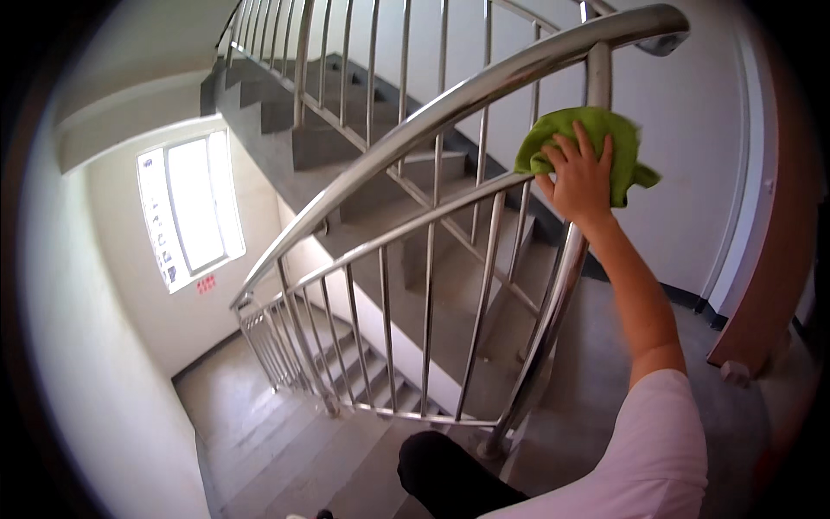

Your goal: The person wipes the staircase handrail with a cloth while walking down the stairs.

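My right hand [579,178] presses a green cloth [570,126] against the upper part of the stainless steel newel post [563,279] of a stair railing. Its fingers are spread over the cloth, and a loose corner hangs out to the right. Just left of the hand, the lower metal rail [402,230] meets the post. Above runs the thick round handrail [454,107], with its bent end over the post. Thin upright bars [426,324] stand below the rails. My left hand is out of view.
Concrete steps [402,188] rise behind the railing, and another flight [369,370] leads down beyond it. A bright window [194,201] is in the left wall. At the right is a reddish-brown door [771,214]. My dark-clad knee [441,467] is near the post's base.
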`<state>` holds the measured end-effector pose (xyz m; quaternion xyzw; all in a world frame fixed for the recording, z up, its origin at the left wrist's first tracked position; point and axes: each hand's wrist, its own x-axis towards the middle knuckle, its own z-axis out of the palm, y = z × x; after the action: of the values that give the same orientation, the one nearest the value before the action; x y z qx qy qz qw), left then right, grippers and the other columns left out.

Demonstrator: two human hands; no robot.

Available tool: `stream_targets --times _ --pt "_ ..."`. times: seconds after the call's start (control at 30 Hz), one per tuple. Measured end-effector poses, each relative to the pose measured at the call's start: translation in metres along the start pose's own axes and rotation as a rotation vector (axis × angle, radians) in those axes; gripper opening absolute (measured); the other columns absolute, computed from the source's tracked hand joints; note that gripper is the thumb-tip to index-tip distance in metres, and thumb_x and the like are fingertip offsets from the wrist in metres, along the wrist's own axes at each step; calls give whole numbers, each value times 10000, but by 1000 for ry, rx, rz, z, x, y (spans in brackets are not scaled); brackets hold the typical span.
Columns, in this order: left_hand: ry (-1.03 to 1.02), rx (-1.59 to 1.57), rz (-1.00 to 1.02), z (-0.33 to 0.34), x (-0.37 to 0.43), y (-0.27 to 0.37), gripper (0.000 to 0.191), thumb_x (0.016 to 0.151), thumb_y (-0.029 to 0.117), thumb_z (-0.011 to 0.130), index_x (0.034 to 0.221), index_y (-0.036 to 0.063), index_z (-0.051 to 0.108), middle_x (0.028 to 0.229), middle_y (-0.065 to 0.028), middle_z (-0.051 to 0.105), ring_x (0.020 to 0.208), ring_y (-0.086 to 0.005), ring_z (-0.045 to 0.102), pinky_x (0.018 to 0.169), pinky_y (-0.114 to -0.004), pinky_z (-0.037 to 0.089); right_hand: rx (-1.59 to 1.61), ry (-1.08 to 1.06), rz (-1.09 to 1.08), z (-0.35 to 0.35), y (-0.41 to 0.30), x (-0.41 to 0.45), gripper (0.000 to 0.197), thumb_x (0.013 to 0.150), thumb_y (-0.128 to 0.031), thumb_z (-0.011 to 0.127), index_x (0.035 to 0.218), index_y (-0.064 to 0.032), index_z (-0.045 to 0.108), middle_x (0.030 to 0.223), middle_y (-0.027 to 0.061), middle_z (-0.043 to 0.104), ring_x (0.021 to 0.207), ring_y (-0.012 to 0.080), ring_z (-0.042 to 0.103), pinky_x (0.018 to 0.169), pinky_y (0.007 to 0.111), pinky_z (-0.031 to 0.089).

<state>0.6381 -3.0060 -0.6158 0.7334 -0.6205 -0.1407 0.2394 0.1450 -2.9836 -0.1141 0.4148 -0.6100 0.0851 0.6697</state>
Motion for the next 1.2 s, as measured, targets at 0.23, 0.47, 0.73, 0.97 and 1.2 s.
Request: stream_targets --times 0.23,0.47,0.73,0.97,1.2 --pt "60 21 -82 35 17 -22 297 678 349 589 868 123 614 998 -123 540 955 -316 498 813 -427 407 93 -266 -75 24 -61 11 498 761 -469 479 1089 -98 531 1123 119 488 1067 299 424 910 529 268" --pt "-13 22 -152 19 3 -12 296 691 355 587 896 143 612 980 -57 530 944 -265 499 808 -399 405 238 -431 -317 97 -207 13 360 802 -314 455 1042 -62 545 1058 130 540 969 284 507 843 423 353" --pt "-10 59 -199 9 -2 -20 259 675 327 597 873 163 621 966 -54 539 948 -249 505 814 -381 406 334 -610 -387 199 -381 12 183 731 -174 519 854 -62 596 839 105 595 801 257 579 705 360 434" --pt "-34 156 -261 13 14 0 248 666 346 583 827 165 637 931 -55 564 932 -242 523 797 -371 417 564 -409 -140 255 -446 -10 174 723 -131 483 801 -31 602 779 164 587 780 275 575 733 364 431" --pt "-147 200 -335 14 18 9 276 677 380 551 856 190 639 974 -70 567 940 -249 527 811 -378 419 1112 -597 372 234 -415 -14 239 750 -223 496 892 -47 573 891 153 555 870 302 516 817 413 360"
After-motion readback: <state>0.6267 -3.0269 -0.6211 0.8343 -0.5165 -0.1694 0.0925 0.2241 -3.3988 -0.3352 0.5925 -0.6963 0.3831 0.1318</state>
